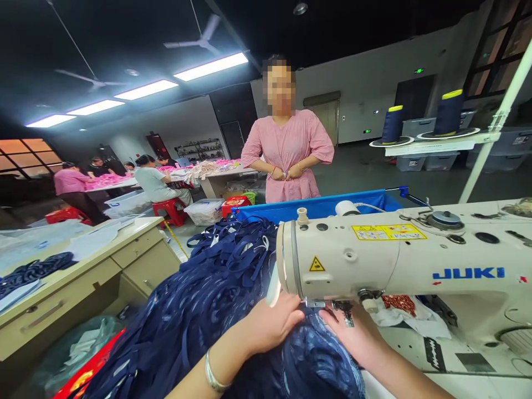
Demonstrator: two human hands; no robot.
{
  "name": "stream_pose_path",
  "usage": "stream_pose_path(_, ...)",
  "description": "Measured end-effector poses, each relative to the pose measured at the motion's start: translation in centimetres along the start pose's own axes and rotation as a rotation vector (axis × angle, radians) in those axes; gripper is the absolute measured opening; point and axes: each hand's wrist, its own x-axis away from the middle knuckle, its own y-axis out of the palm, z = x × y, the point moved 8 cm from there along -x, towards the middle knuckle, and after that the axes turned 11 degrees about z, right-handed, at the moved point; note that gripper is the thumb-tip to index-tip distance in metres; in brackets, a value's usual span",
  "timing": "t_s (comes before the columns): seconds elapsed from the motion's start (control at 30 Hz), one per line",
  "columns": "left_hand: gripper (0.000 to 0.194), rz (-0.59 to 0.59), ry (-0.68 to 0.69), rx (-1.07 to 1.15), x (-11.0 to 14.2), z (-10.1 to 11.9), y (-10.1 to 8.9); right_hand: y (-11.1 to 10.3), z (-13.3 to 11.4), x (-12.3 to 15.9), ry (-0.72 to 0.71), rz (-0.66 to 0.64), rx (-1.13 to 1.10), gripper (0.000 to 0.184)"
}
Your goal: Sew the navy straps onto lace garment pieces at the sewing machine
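Left hand [274, 320], right hand [354, 335], navy fabric [315, 357] between and below them, touching both, grip of either unclear.

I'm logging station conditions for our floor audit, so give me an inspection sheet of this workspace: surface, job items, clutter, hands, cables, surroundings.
Surface: off-white sewing-machine bed, partly covered.
Job's things: heaped navy-blue fabric pieces with straps, beside the white metal JUKI sewing machine and under both hands; navy thread cones with yellow tops on a stand.
Clutter: crumpled white cloth on the bed; translucent plastic bag by the beige drawer desk.
Hands: left hand and right hand on the fabric near the needle area; grip unclear.
Cables: thin white cord behind the machine; its end not visible.
Surroundings: person in pink standing beyond a long blue-sided bin; other people farther back, at left.
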Motion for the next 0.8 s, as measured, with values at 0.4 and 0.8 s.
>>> stream_pose_path(0.4,0.063,0.059,0.038,-0.183,1.9,0.7,-3.8,-0.3,-0.9,-0.1,-0.032,0.076,0.083,0.022)
stream_pose_path(0.8,0.041,-0.014,0.048,-0.090,0.4,1.9,0.1,-0.6,-1.6,0.3,-0.156,0.117,0.162,0.017)
